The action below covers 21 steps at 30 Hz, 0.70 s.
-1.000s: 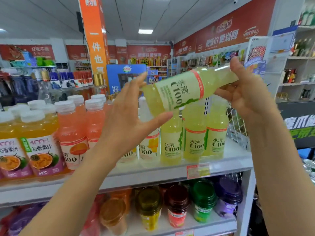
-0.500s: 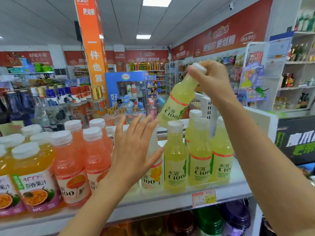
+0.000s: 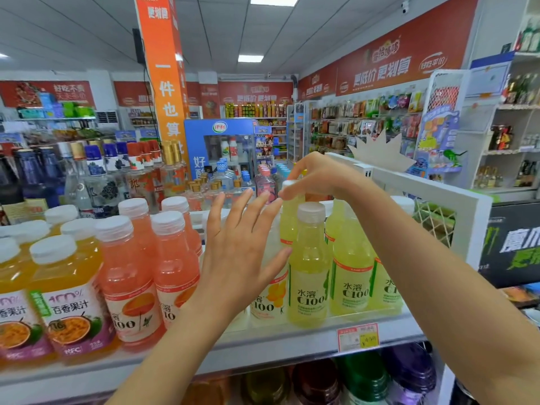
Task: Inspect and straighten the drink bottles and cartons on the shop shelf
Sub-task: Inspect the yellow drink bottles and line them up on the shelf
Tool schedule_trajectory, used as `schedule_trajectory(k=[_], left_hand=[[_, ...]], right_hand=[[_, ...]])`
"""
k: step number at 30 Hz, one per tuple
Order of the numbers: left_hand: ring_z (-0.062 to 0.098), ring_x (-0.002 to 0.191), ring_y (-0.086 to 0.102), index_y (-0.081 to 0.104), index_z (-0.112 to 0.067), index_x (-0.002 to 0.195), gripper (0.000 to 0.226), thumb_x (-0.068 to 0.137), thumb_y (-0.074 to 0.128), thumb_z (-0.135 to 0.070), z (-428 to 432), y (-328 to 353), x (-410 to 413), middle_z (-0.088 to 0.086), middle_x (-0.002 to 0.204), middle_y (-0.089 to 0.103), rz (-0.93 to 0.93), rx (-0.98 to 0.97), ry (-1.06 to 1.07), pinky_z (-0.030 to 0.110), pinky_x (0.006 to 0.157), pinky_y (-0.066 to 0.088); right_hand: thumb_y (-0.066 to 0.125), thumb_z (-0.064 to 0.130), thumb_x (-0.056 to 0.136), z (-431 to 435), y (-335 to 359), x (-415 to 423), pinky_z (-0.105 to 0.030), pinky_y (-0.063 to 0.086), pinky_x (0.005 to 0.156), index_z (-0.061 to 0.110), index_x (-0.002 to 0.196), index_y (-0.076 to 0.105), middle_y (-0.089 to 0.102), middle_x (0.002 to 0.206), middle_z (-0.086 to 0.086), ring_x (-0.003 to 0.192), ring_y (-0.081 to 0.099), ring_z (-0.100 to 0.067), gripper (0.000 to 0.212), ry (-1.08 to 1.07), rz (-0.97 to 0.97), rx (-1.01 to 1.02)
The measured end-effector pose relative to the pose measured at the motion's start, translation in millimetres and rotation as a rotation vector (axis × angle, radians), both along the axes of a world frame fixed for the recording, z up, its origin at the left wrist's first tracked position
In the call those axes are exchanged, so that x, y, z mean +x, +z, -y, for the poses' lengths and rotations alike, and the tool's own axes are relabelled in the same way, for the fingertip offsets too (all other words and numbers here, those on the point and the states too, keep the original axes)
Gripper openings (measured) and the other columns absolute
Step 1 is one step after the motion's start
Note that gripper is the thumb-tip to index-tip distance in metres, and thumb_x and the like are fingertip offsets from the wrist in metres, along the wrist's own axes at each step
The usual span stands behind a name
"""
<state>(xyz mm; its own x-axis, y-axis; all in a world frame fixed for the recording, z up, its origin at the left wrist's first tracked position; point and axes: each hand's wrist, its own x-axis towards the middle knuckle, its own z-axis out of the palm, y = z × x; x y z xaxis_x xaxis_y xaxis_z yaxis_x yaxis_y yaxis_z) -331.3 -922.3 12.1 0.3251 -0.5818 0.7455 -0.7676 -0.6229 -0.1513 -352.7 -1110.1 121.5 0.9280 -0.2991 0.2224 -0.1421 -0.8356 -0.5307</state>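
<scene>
My right hand (image 3: 324, 176) pinches the white cap of a yellow-green C100 bottle (image 3: 287, 226), which stands upright in the back row on the white shelf (image 3: 263, 343). In front of it stands another yellow-green bottle (image 3: 309, 273), with more of the same to its right (image 3: 350, 276). My left hand (image 3: 236, 258) is held up with fingers spread and straight, in front of a pale C100 bottle (image 3: 268, 302); I cannot tell whether it touches it. Pink C100 bottles (image 3: 128, 282) and orange passion-fruit juice bottles (image 3: 67, 302) fill the shelf's left.
A white wire side panel (image 3: 432, 217) closes the shelf's right end. A price tag (image 3: 358, 336) hangs on the front edge. Dark, green and purple drinks (image 3: 362, 378) sit on the shelf below. Spirit bottles (image 3: 102, 176) stand behind the row.
My right hand brought the yellow-green bottle down from a tilt in the air to upright in the back row. My left hand stayed open and drifted slightly right.
</scene>
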Motion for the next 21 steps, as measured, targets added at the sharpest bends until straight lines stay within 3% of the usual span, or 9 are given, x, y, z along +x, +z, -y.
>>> schedule_trajectory(k=[4,12,15,18,21], left_hand=[[0.026,0.143,0.038,0.046,-0.019,0.145,0.067,0.092,0.036,-0.059,-0.3,1.5,-1.3,0.004,0.149,0.048,-0.007,0.009,0.011,0.053,0.119,0.007],[0.029,0.147,0.03,0.043,-0.016,0.146,0.07,0.092,0.038,-0.059,3.7,1.4,-6.4,0.007,0.153,0.043,0.015,0.014,0.013,0.053,0.121,0.001],[0.029,0.149,0.025,0.042,-0.014,0.148,0.071,0.091,0.04,-0.057,14.7,1.1,-13.5,0.009,0.156,0.037,0.041,-0.001,-0.047,0.054,0.121,0.003],[0.029,0.151,0.021,0.038,-0.012,0.15,0.073,0.091,0.042,-0.055,27.7,-0.5,-20.1,0.009,0.159,0.032,0.062,0.007,-0.117,0.053,0.122,0.005],[0.027,0.152,0.017,0.032,-0.009,0.153,0.077,0.092,0.04,-0.055,40.0,-3.9,-24.5,0.008,0.162,0.027,0.071,0.052,-0.104,0.054,0.122,0.002]], right_hand=[[0.084,0.022,0.077,3.5,1.1,3.4,-0.017,0.038,0.036,0.007,0.104,0.066,0.056,0.063,-0.003,0.037,0.05,-0.008,0.035,0.015,-0.091,0.049],[0.077,0.025,0.085,9.0,0.0,-1.3,-0.027,0.059,0.062,0.01,0.104,0.07,0.067,0.097,-0.005,0.078,0.07,-0.021,0.025,0.031,-0.188,0.005],[0.07,0.029,0.091,11.1,11.6,-27.8,-0.035,0.06,0.078,0.011,0.105,0.071,0.066,0.088,0.002,0.085,0.068,-0.024,0.023,0.035,-0.035,-0.056],[0.07,0.032,0.09,16.4,18.6,-66.0,-0.04,0.056,0.088,0.009,0.114,0.068,0.069,0.103,-0.003,0.095,0.068,-0.023,0.033,-0.04,0.133,-0.12],[0.07,0.039,0.088,19.2,4.3,-91.9,-0.036,0.053,0.084,0.012,0.117,0.066,0.066,0.11,-0.003,0.098,0.065,-0.022,0.04,-0.105,0.033,-0.221]])
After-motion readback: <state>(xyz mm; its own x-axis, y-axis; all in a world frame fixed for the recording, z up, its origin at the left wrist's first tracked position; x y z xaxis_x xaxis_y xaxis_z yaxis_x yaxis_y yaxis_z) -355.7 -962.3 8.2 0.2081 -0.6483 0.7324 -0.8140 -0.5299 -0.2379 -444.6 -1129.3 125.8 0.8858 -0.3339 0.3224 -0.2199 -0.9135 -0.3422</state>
